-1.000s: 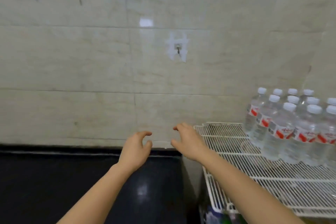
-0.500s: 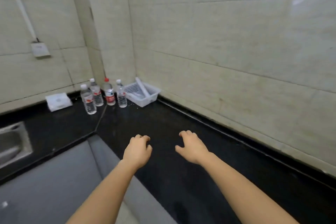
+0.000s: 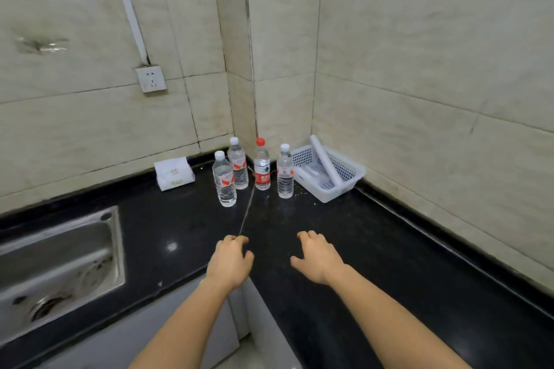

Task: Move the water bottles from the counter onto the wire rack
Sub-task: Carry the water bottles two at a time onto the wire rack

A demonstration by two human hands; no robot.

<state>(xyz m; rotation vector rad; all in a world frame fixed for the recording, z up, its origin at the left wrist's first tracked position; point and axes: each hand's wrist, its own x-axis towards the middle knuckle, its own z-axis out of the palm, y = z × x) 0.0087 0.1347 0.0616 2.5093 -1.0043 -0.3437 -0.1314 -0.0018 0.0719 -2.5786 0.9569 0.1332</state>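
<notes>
Several clear water bottles stand upright in the corner of the black counter [image 3: 374, 249]: a white-capped bottle [image 3: 224, 179] nearest on the left, another white-capped bottle [image 3: 238, 163] behind it, a red-capped bottle [image 3: 262, 165] in the middle, and a white-capped bottle [image 3: 285, 171] on the right. My left hand [image 3: 230, 262] and my right hand [image 3: 318, 257] hover over the counter's near part, well short of the bottles, fingers loosely curled and holding nothing. The wire rack is out of view.
A white plastic basket [image 3: 350, 180] holding a white roll sits right of the bottles against the wall. A white tissue pack [image 3: 174, 173] lies to their left. A steel sink [image 3: 54, 263] is set in the counter at left. A wall socket [image 3: 150, 79] hangs above.
The view swung left from the wire rack with its bottles to the counter corner. The bottles on the counter now appear closer and more central. Both hands stay empty in front of me.
</notes>
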